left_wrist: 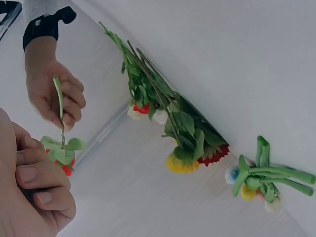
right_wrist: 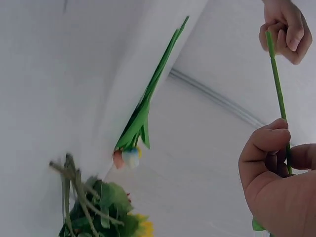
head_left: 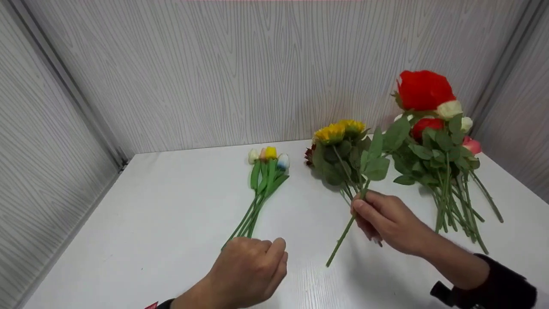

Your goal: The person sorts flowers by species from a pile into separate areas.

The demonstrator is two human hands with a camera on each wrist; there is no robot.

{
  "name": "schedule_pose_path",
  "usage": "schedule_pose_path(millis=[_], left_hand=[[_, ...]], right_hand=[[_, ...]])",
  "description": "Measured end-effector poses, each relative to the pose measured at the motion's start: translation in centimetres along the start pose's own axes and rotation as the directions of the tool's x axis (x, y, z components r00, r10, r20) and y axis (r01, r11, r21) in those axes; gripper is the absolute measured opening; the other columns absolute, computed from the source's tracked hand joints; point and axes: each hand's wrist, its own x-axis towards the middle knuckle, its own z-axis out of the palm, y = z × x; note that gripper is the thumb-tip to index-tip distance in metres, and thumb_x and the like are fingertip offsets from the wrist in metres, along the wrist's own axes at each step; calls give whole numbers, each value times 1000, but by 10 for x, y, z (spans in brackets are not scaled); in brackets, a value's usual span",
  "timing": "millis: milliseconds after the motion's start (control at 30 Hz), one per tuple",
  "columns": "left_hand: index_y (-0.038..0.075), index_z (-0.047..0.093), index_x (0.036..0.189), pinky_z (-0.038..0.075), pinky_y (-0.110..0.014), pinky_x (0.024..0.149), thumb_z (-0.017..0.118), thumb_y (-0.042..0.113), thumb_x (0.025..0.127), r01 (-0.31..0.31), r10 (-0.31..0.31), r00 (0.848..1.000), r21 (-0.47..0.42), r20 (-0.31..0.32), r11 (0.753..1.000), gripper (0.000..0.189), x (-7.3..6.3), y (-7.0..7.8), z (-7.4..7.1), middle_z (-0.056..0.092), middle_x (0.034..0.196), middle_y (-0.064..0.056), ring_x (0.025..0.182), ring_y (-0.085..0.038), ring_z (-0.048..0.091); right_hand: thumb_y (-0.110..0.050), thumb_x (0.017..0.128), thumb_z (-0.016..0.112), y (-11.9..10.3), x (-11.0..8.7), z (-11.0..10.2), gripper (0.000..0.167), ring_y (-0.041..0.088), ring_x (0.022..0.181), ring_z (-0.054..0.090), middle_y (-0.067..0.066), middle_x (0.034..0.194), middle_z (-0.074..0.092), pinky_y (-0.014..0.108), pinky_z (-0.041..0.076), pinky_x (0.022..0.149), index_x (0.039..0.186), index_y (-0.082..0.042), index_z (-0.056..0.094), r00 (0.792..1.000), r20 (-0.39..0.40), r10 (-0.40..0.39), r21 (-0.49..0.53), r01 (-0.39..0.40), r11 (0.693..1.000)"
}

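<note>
My right hand [head_left: 388, 221] pinches the green stem of a red rose [head_left: 424, 90] between thumb and fingers. The stem's cut end points down toward me, and leaves [head_left: 377, 168] spread above the grip. In the left wrist view, red petals show behind the leaves of this stem [left_wrist: 58, 94]. My left hand [head_left: 248, 270] has its fingers curled in, with nothing visible in them. It hovers near the stem ends of a small bunch of tulips [head_left: 265, 171] in white, pink, yellow and pale blue, lying on the white table [head_left: 171, 206].
Behind the right hand lie yellow sunflowers [head_left: 332, 134] with a dark red flower [head_left: 309, 155] beside them. At the right, a pile of roses [head_left: 429, 159] in red, white and pink lies with stems toward me. Pale wood-grain panels [head_left: 257, 73] enclose the table's back and sides.
</note>
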Motion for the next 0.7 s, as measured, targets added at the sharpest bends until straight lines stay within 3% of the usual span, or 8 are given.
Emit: schedule_pose_path(millis=[100,200,433,600,700], left_hand=[[16,37,65,3,-16,45,41,16,96,51,-51,999,17,9,999,32,-1,-14,-2,24,47,8,49,-1,8],[15,40,66,7,-15,43,53,13,89,102,-102,995,35,7,994,27,-2,-29,-2,27,45,9,48,0,11],[14,39,66,7,-15,42,50,10,91,210,-215,976,123,28,970,28,-10,-65,-2,24,48,10,45,0,13],[13,37,65,7,-17,42,48,9,92,287,-292,956,159,11,945,29,-24,-95,0,19,52,11,48,-1,10],[13,35,64,9,-19,41,48,7,93,358,-367,930,171,26,918,32,-36,-114,-1,19,52,10,47,-3,12]], right_hand=[[-21,108,42,8,5,-16,30,12,50,46,1,62,51,28,41,45,85,-6,54,994,-107,22,-150,-38,988],[-21,108,42,18,9,-32,31,12,50,43,-1,60,48,28,38,46,82,-7,51,975,-222,15,-272,-76,959],[-27,108,41,55,16,-83,38,14,52,36,2,60,41,30,31,49,76,-7,45,913,-408,6,-484,-221,847],[-25,108,36,86,11,-123,40,21,58,40,6,63,43,33,32,52,76,-4,46,895,-429,123,-548,-366,752],[-23,108,33,103,10,-146,43,29,61,49,15,68,50,41,39,55,81,4,52,897,-386,214,-606,-422,674]])
